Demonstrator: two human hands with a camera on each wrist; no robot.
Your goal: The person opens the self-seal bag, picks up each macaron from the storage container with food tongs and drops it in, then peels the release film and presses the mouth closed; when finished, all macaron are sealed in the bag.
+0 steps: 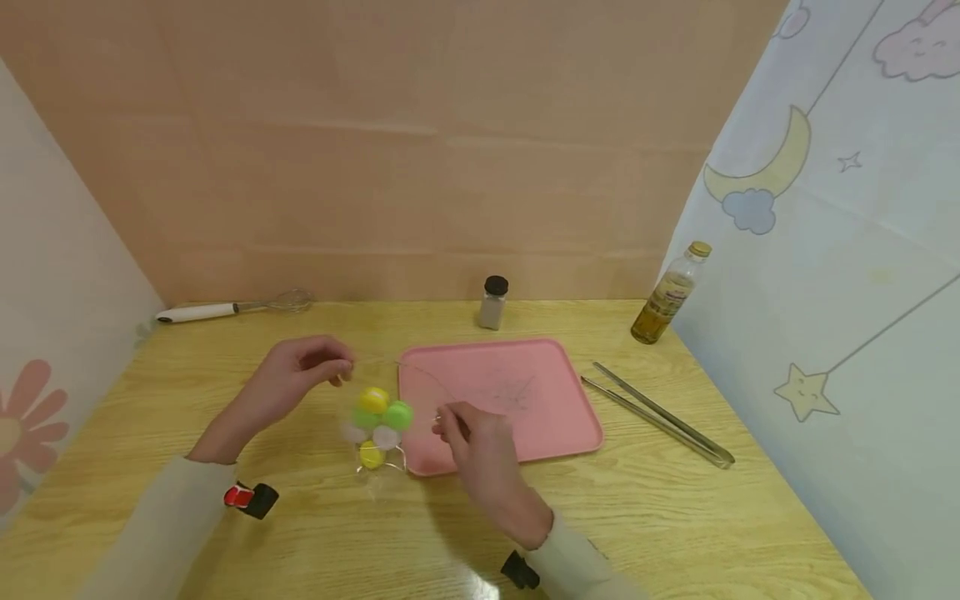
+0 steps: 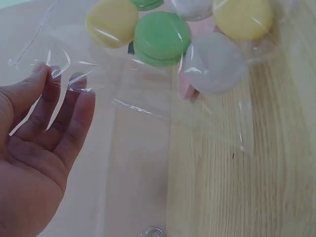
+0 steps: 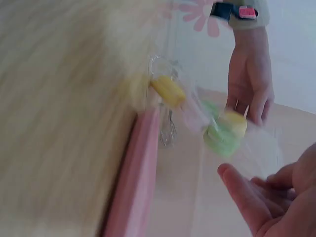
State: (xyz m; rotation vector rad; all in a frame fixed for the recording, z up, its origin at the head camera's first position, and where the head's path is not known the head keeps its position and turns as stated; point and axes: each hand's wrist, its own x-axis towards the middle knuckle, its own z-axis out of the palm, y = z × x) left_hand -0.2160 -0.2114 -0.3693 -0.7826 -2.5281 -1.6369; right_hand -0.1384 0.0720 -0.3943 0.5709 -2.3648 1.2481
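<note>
A clear plastic bag of macarons hangs spread between both hands, over the table beside the tray's left edge. Yellow macarons, green macarons and pale whitish macarons cluster inside it. On the left, my left hand pinches an upper corner of the bag between thumb and forefinger, the other fingers loosely bent. My right hand pinches the opposite corner above the tray's near left part. In the right wrist view the see-through film stretches between the two hands, with the macarons blurred.
A pink tray lies mid-table. Metal tongs lie to its right, and an oil bottle stands behind them. Behind the tray is a black-capped jar. A white-handled whisk lies at the back left, by the wall.
</note>
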